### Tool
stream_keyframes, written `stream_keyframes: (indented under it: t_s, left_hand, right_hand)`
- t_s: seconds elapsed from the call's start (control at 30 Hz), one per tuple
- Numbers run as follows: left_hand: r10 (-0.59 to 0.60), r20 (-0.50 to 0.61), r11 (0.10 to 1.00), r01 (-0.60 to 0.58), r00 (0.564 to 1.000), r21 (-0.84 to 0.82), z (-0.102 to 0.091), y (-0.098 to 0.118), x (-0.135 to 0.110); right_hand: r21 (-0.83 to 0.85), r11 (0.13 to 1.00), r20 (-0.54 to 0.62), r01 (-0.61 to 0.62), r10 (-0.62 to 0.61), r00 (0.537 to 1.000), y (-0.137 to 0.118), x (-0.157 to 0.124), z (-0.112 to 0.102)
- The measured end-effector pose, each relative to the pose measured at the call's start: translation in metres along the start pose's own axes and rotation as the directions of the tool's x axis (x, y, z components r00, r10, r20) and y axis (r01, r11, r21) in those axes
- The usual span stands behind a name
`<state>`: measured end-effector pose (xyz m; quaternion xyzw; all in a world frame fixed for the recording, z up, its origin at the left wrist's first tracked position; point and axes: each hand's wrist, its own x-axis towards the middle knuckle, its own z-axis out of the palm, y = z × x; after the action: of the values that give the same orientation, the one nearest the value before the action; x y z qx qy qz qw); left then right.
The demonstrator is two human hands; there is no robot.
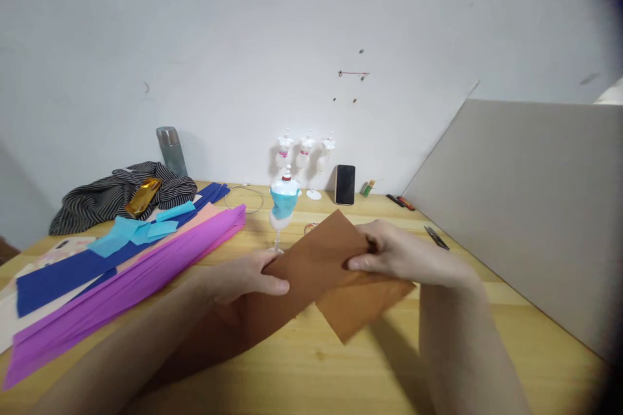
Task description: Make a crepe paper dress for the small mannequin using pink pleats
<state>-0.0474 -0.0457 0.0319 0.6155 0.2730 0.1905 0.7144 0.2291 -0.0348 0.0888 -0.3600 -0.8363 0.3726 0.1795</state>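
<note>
A long strip of brown crepe paper (316, 266) lies across the wooden table (341, 369) in front of me, its far end folded over. My left hand (243, 275) grips the strip at its near-left edge, thumb on top. My right hand (389, 253) pinches the folded end, fingers wrapped over the paper. Just behind the paper stands a small mannequin bust (283, 204) dressed in light blue paper.
Purple (121, 292), dark blue (63, 275) and light blue (131, 233) paper sheets lie at the left. Behind them are a striped cloth (97, 198), a gold packet (142, 198) and a metal bottle (171, 150). Three white busts (305, 152), a phone (345, 185) and a grey board (535, 207) stand farther back and right.
</note>
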Motion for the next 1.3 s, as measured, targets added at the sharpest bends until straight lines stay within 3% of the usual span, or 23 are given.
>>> stream_keyframes:
  t_s: [0.13,0.23,0.33,0.43,0.53,0.67,0.77,0.83,0.9,1.0,1.07,1.17,1.3]
  left_hand:
    - [-0.156,0.195,0.984,0.135,0.968,0.119,-0.004,-0.001,0.001]
    - [-0.173,0.221,0.962,0.117,0.96,0.245,0.001,-0.007,0.009]
    - [-0.154,0.235,0.98,0.118,0.96,0.159,0.006,-0.021,0.018]
    - [-0.159,0.176,0.978,0.179,0.972,-0.104,0.003,-0.036,0.022]
    - [-0.227,0.085,0.949,0.24,0.97,-0.206,-0.003,-0.044,0.019]
    - [-0.176,-0.065,0.984,0.178,0.982,0.03,-0.005,-0.04,0.008]
    - [-0.121,-0.121,0.95,0.15,0.985,0.272,-0.002,-0.034,0.002]
    - [-0.048,-0.191,0.936,0.111,0.98,0.335,0.002,-0.03,-0.001]
    - [0.058,-0.307,0.945,0.047,0.95,0.324,0.008,-0.025,-0.001]
    - [0.175,-0.494,0.921,0.035,0.852,0.387,0.015,-0.019,0.001]
    - [0.241,-0.561,0.884,0.06,0.792,0.464,0.015,-0.018,0.004]
    - [0.32,-0.61,0.884,0.003,0.725,0.467,0.006,-0.021,0.009]
    - [0.342,-0.642,0.94,-0.246,0.686,0.238,-0.009,-0.03,0.021]
  right_hand:
    - [0.022,0.998,-0.006,-0.054,0.054,0.999,0.013,0.009,0.001]
    - [0.026,0.999,0.017,-0.028,0.027,0.999,0.013,0.01,0.0]
    - [-0.013,1.0,-0.042,-0.004,0.004,0.999,0.015,0.018,0.004]
    - [0.07,0.996,-0.187,-0.05,0.063,0.98,0.028,0.035,0.014]
    - [0.165,0.982,-0.168,-0.096,0.124,0.978,0.04,0.049,0.023]
    - [0.126,0.99,-0.137,-0.056,0.073,0.988,0.038,0.052,0.029]
    - [-0.021,0.998,-0.21,-0.062,0.056,0.976,0.029,0.05,0.035]
    - [-0.158,0.982,-0.267,-0.099,0.054,0.962,0.024,0.051,0.042]
    - [-0.286,0.951,-0.293,-0.118,0.031,0.956,0.019,0.053,0.048]
    - [-0.395,0.918,-0.244,-0.028,-0.075,0.967,0.01,0.054,0.056]
    - [-0.399,0.916,-0.216,0.042,-0.139,0.966,0.006,0.053,0.056]
    - [-0.267,0.962,-0.262,0.047,-0.119,0.958,0.006,0.051,0.052]
    - [-0.008,1.0,-0.27,-0.005,0.003,0.963,0.022,0.056,0.045]
